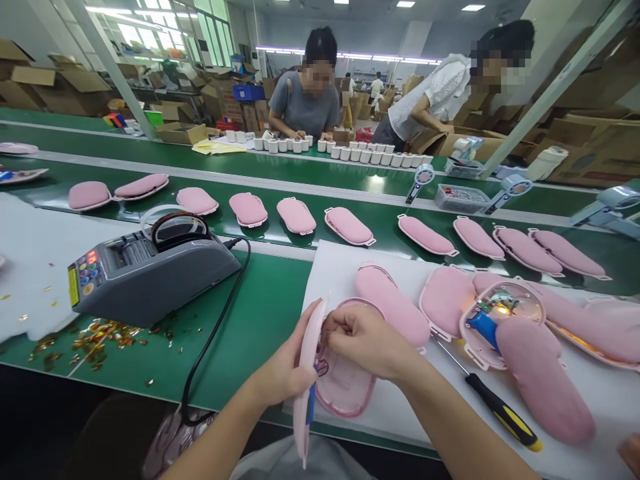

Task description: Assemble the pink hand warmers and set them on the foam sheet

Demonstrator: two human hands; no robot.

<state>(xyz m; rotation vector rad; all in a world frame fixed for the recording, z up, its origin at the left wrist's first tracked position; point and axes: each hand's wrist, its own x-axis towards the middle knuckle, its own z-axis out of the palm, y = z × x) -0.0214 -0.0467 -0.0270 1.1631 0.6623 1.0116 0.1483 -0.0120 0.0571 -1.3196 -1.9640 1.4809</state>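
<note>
My left hand (285,375) grips a pink plastic shell (301,437), held upright on edge toward me. A blue part (311,403) and thin wires show along its inner side. My right hand (365,337) has its fingers pinched together against that inner side; whatever they hold is hidden. Below the right hand, a pinkish, see-through-looking shell (345,393) lies on the white sheet (325,267). To the right sit several pink padded cases (393,303) and an opened one with a green circuit board (503,301) and a blue part (484,328). A black-and-yellow screwdriver (503,410) lies beside them.
A grey tape dispenser (160,283) stands at left, its black cable (220,340) crossing the green table. Amber tape scraps (103,340) lie before it. Several pink cases (296,216) line the belt. Across it, two people work near white cups (370,155). Another hand (631,453) shows at lower right.
</note>
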